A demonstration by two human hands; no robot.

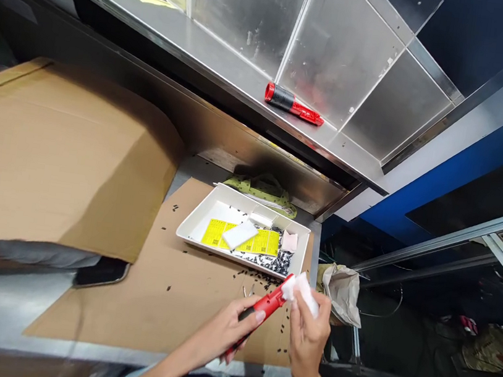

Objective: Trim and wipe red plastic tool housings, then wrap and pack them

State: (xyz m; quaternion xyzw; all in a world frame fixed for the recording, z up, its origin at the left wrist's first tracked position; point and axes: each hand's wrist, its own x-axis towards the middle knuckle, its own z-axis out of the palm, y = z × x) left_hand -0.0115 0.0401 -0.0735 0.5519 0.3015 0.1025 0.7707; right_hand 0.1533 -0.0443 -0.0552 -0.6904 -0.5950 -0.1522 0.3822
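My left hand is wrapped round a red cylindrical tool body, held tilted up to the right over the cardboard sheet. My right hand pinches a white piece against the upper end of that red body. Just beyond the hands lies a white tray with a yellow label sheet, a white block and many small black parts. A second red and black tool lies on the steel shelf above.
A large brown cardboard box fills the left. Small black parts are scattered over the cardboard sheet. A crumpled paper bag hangs off the table's right edge. A green cloth lies behind the tray. A dark phone peeks from under the box.
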